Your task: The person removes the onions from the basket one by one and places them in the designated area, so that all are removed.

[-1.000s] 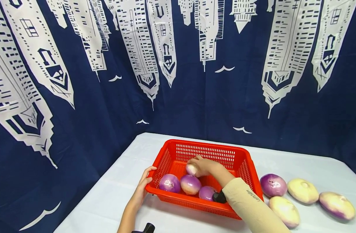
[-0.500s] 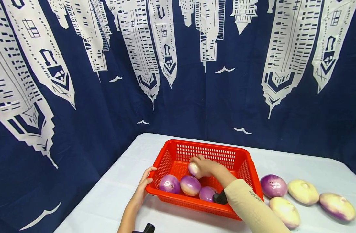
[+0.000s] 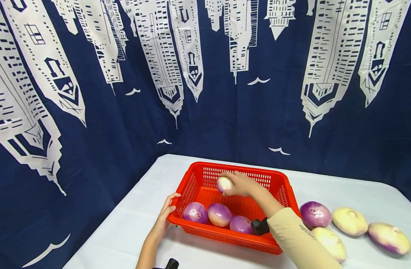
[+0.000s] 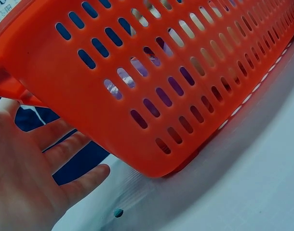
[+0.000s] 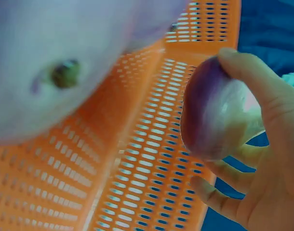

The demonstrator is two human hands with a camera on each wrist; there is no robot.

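My right hand [image 3: 241, 185] holds a purple-and-white turnip [image 3: 223, 184] above the floor of the red perforated basket [image 3: 239, 241]. In the right wrist view, thumb and fingers wrap the turnip [image 5: 212, 108] from one side. Along the basket's near side lie three more turnips: a left one [image 3: 195, 213], a middle one [image 3: 219, 214] and a right one [image 3: 242, 224] beside the black wrist camera. My left hand [image 3: 165, 213] grips the basket's left rim; in the left wrist view some of its fingers [image 4: 86, 180] extend along the end wall.
Several turnips lie on the white table right of the basket: a purple one [image 3: 314, 214], a cream one [image 3: 350, 220], a cream one [image 3: 330, 243] partly behind the sleeve, and a purple-and-cream one [image 3: 389, 238]. A dark blue curtain [image 3: 219, 127] hangs behind the table.
My right hand has lifted the turnip from low in the basket, up and slightly toward the back. The left hand and the basket stay put.
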